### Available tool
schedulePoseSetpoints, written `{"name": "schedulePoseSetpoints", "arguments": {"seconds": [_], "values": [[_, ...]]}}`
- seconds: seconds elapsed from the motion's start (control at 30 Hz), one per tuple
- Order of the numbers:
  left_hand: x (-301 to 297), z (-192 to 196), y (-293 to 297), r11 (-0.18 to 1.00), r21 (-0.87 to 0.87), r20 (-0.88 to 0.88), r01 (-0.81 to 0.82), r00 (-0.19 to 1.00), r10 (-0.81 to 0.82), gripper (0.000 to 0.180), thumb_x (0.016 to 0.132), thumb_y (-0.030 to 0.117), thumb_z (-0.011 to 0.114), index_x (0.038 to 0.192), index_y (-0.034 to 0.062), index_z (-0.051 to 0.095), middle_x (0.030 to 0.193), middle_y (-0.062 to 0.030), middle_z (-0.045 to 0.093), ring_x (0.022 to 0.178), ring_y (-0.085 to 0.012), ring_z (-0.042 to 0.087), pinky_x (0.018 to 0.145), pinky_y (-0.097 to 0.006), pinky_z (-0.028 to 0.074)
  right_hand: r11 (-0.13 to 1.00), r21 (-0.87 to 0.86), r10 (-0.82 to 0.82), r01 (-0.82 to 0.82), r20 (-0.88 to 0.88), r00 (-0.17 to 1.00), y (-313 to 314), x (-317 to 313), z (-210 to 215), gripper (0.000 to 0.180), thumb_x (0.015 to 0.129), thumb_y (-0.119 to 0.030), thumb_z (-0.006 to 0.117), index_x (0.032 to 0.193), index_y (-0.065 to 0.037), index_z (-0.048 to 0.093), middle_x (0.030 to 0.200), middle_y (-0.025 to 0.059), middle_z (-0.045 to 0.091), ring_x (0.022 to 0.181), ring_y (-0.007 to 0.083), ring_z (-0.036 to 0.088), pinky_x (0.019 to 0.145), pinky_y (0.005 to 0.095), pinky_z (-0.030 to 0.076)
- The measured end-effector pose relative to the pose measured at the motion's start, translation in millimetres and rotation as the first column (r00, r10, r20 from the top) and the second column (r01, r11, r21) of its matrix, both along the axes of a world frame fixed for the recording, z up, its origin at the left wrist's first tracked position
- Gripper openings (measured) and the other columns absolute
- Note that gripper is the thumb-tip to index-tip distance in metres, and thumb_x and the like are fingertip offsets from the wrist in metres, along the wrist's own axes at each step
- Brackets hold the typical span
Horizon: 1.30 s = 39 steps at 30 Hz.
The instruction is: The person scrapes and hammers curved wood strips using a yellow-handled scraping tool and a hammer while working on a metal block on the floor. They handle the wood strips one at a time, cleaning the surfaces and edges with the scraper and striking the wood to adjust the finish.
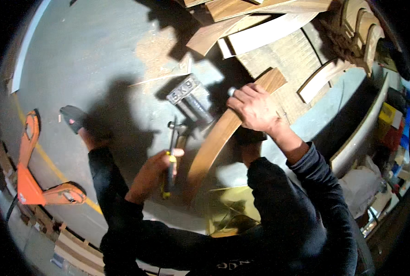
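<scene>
My left hand is closed around the yellow-and-black handle of a screwdriver, its slim metal shaft pointing up and away from me. Just behind it shows a hammer head; I cannot tell whether its handle is also in my hand. My right hand grips a curved brown wooden piece near its far end, which slopes down toward my left. A small pale cylindrical thing shows at the fingers of that hand. Between the hands, farther off, lies a metal weight block on the floor.
Curved wooden pieces are piled at the far side on a board. Several curved parts stand at far right. An orange tool lies left. A yellowish container is near me. Sawdust covers part of the floor.
</scene>
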<state>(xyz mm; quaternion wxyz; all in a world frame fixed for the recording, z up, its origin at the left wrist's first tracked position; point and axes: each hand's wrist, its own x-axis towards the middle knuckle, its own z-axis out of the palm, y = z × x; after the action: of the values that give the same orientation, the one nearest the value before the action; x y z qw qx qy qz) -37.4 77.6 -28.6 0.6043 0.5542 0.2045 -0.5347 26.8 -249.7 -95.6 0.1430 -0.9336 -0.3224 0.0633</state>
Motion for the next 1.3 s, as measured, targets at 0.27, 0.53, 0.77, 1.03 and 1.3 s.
{"name": "schedulePoseSetpoints", "arguments": {"seconds": [0.27,0.53,0.77,1.03,1.3], "values": [[-75.2,43.0,-48.1,0.864,0.054,-0.171,-0.501,0.848,0.502,0.031,0.095,0.029,0.046,0.115,0.0062,0.044,0.077,-0.0097,0.056,0.073,-0.0222,0.060,0.068,-0.036,0.051,0.994,0.093,-0.073,0.064,0.099,0.992,-2.8,-11.2,-21.0,0.012,0.076,-0.018,0.056,0.088,-0.017,0.057,0.084,0.0010,0.051,0.090,0.0212,0.053,0.089,0.0363,0.041],[-67.1,31.0,-60.4,0.947,0.110,-0.240,-0.301,0.917,0.319,0.040,0.085,0.008,0.044,0.125,0.0089,0.036,0.084,-0.0110,0.055,0.070,-0.0208,0.058,0.067,-0.035,0.049,0.990,0.050,-0.132,0.129,0.082,0.988,-11.6,-13.2,-21.5,0.017,0.073,-0.017,0.058,0.090,-0.019,0.058,0.086,0.0000,0.052,0.091,0.0200,0.053,0.090,0.0363,0.040],[-60.9,28.4,-58.4,0.946,0.052,-0.144,-0.321,0.934,0.326,0.052,0.089,0.016,0.047,0.136,0.0082,0.028,0.088,-0.0096,0.055,0.066,-0.0184,0.058,0.062,-0.033,0.050,0.996,-0.035,-0.089,0.087,-0.055,0.995,-13.2,-2.6,0.3,0.017,0.073,-0.017,0.061,0.089,-0.015,0.061,0.085,0.0010,0.056,0.089,0.0202,0.055,0.086,0.0343,0.041],[-15.2,16.4,-49.9,0.798,0.560,0.557,0.222,0.612,-0.561,0.037,0.090,0.018,0.051,0.123,0.0019,0.045,0.083,-0.0167,0.057,0.073,-0.0262,0.060,0.067,-0.038,0.048,0.992,-0.120,-0.038,0.023,-0.121,0.992,-3.3,16.8,11.2,0.012,0.074,-0.023,0.063,0.075,-0.012,0.061,0.073,0.0040,0.057,0.079,0.0215,0.060,0.075,0.0337,0.044],[16.5,-12.3,-71.6,0.853,0.417,0.735,0.315,0.435,-0.520,0.049,0.078,0.018,0.069,0.121,0.0029,0.052,0.098,-0.0181,0.056,0.087,-0.0403,0.058,0.075,-0.043,0.048,0.980,-0.201,-0.043,-0.001,-0.212,0.976,-0.5,21.0,20.3,0.013,0.072,-0.024,0.061,0.078,-0.013,0.066,0.079,0.0051,0.062,0.087,0.0217,0.062,0.081,0.0353,0.045]]}}
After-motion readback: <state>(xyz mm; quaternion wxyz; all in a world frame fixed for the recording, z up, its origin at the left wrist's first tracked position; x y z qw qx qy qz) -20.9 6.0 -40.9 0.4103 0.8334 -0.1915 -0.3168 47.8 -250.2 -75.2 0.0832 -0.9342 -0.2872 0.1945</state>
